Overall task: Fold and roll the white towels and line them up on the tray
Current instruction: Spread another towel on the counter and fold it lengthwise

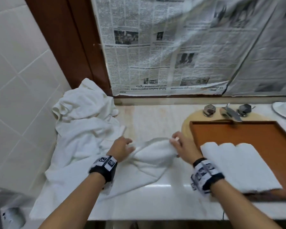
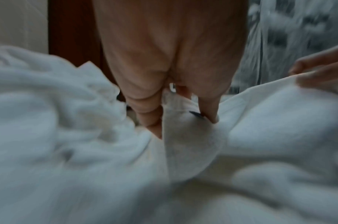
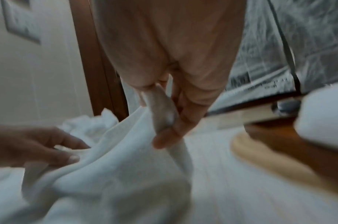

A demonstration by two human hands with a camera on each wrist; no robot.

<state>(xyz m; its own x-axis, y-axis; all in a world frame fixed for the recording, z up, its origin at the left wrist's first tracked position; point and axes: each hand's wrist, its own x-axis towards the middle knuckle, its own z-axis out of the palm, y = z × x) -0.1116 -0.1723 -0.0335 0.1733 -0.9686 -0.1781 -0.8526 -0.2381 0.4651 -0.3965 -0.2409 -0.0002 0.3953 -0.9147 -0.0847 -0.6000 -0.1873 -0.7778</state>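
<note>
The pale marble-patterned bench carries everything. On its left end lies a large heap of crumpled white cloth towels; how many it holds cannot be counted, as the folds merge. On the right, the rectangular orange-brown wooden tray sits over the basin area, holding three rolled white towels side by side at its near end, their long axes running away from the person.

One loose white towel lies between heap and tray, directly before the person. It is bunched, and its upper edge runs left to right between the two hands. The left hand pinches that edge at the left end, fingers and thumb closed on the cloth. The right hand pinches the same edge at the right end, a fold held between thumb and fingers. The right hand is nearer the tray.

The coming move probably calls for drawing the hands apart along that edge, spreading the towel flat for folding.
</note>
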